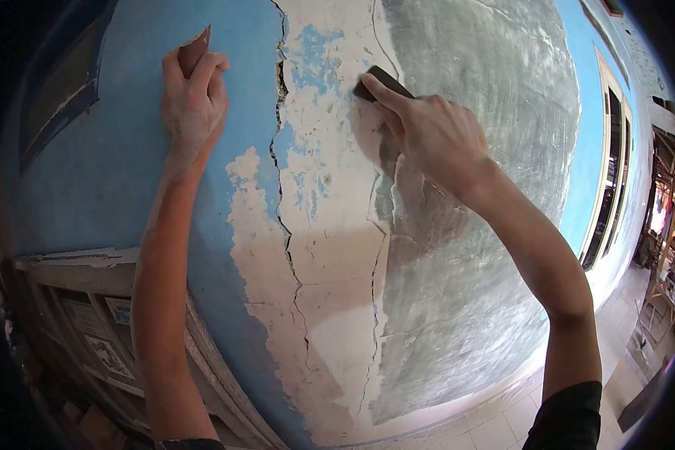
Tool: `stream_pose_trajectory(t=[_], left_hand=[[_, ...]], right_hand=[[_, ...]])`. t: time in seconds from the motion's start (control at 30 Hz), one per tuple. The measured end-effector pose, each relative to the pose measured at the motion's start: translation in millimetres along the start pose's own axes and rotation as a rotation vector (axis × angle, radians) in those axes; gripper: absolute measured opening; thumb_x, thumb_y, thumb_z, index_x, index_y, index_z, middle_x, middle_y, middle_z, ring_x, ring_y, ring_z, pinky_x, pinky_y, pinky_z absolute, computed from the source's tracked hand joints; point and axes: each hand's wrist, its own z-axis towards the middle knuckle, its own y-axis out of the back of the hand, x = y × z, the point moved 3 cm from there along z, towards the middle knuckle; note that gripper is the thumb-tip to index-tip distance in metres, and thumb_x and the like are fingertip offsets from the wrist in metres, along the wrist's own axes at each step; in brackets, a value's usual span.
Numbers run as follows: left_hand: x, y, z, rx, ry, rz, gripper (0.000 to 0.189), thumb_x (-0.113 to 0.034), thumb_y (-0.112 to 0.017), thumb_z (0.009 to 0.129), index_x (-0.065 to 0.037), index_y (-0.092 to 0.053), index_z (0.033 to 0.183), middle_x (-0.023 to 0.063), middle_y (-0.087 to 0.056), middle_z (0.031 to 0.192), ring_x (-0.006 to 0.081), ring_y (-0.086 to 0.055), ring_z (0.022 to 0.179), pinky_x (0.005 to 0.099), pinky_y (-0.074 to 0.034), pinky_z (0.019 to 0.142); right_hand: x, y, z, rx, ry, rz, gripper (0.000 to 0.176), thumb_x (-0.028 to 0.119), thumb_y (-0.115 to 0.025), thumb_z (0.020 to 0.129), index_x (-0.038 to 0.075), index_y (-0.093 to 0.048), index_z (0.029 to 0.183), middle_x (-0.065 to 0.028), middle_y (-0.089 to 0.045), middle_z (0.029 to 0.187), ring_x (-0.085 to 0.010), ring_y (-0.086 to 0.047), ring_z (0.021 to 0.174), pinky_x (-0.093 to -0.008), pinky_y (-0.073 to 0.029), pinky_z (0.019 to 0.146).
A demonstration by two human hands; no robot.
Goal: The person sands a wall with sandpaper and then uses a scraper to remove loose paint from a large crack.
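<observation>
My left hand (193,94) is raised before the blue part of the wall, fingers closed round a reddish-brown pointed piece (194,52) that looks like folded sandpaper. Higher on the bare strip, my right hand (439,135) grips a dark flat block (383,82), its thumb along the near side. The block overlaps the border between the whitish scraped strip (330,259) and the grey plaster (487,97). A long dark crack (281,187) runs down between my hands, and a thinner crack (373,289) lies lower, under my right hand.
Peeling blue paint (236,86) surrounds the strip. At lower left is a wooden frame (90,262) with panes, and a dark-framed opening (64,97) sits above it. To the right stand a barred window (613,157) and, beyond it, cluttered items. Pale floor tiles (495,431) show below.
</observation>
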Motion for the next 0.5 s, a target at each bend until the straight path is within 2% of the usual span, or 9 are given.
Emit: stream_pose_trajectory(t=[0.07,0.17,0.27,0.37,0.5], left_hand=[[-1,0,0,0.025,0.033,0.001,0.012,-0.01,-0.063,0.091,-0.021,-0.066,0.094,0.0102,-0.052,0.11,0.0292,-0.067,0.087,0.0392,-0.06,0.066],[-1,0,1,0.011,0.005,0.02,0.011,-0.01,-0.063,0.091,-0.021,-0.066,0.093,0.0105,-0.052,0.111,0.0295,-0.067,0.086,0.0394,-0.06,0.066],[-1,1,1,0.014,-0.002,0.025,0.012,-0.01,-0.063,0.091,-0.021,-0.066,0.093,0.011,-0.052,0.11,0.0293,-0.067,0.085,0.0389,-0.059,0.065],[-1,0,0,0.017,0.004,0.009,0.013,-0.009,-0.063,0.091,-0.021,-0.066,0.094,0.0112,-0.052,0.11,0.0297,-0.067,0.085,0.039,-0.06,0.065],[0,1,0,0.03,-0.01,0.0,0.012,-0.009,-0.062,0.092,-0.019,-0.067,0.097,0.0119,-0.051,0.109,0.029,-0.066,0.086,0.0391,-0.058,0.066]], right_hand=[[0,2,8,-0.044,0.02,0.024,0.042,0.036,-0.041,0.104,0.025,-0.046,0.144,-0.0063,-0.066,0.064,-0.0229,-0.064,0.054,-0.0392,-0.053,0.053],[-3,-2,0,0.019,0.009,0.083,0.042,0.037,-0.042,0.104,0.025,-0.046,0.144,-0.0056,-0.066,0.063,-0.0225,-0.064,0.053,-0.0389,-0.052,0.05],[2,-1,-6,0.011,0.001,-0.032,0.042,0.038,-0.041,0.104,0.024,-0.046,0.144,-0.0043,-0.065,0.062,-0.0209,-0.064,0.053,-0.0381,-0.052,0.049],[6,-1,5,-0.042,0.003,-0.016,0.043,0.038,-0.041,0.104,0.025,-0.046,0.144,-0.0048,-0.064,0.06,-0.0208,-0.065,0.054,-0.0388,-0.053,0.05],[5,-2,-6,0.003,0.004,0.027,0.042,0.038,-0.042,0.104,0.025,-0.047,0.144,-0.0058,-0.064,0.061,-0.0215,-0.065,0.054,-0.0393,-0.053,0.05]])
